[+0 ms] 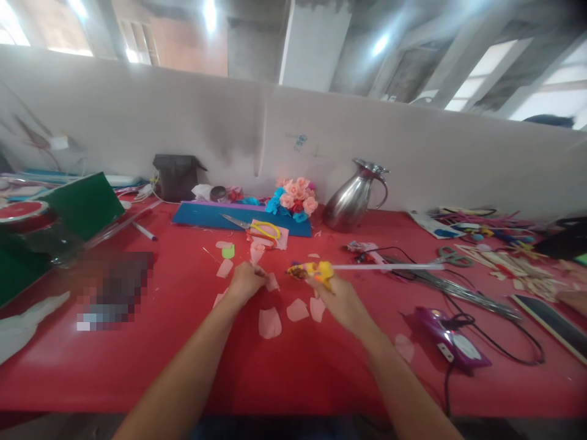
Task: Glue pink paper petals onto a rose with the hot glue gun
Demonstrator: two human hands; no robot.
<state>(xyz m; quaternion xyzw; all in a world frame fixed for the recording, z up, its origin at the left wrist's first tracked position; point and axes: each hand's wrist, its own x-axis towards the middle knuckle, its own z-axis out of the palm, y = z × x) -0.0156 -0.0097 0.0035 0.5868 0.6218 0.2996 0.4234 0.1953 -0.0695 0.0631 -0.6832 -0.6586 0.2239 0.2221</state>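
My right hand [332, 296] is wrapped round a yellow glue gun [321, 272], its nozzle pointing left and a long clear glue stick [389, 267] sticking out behind it. Left of the nozzle, my left hand [247, 281] pinches a small pink paper piece [272, 282] between its fingertips. Other cut pink pieces lie around both hands, among them a wide one [269, 322] and a rounded one [298, 310]. A light green piece [228, 251] rests beyond my left hand. Yellow-handled scissors [263, 230] lie on a blue board [206, 217] behind the hands.
Paper flowers [296, 198] and a steel jug [353, 198] stand at the back of the red table [293, 379]. On the right are a purple power strip [452, 342] with black cables, green-handled scissors [454, 256] and craft scraps. A glass jar [46, 232] is at the left.
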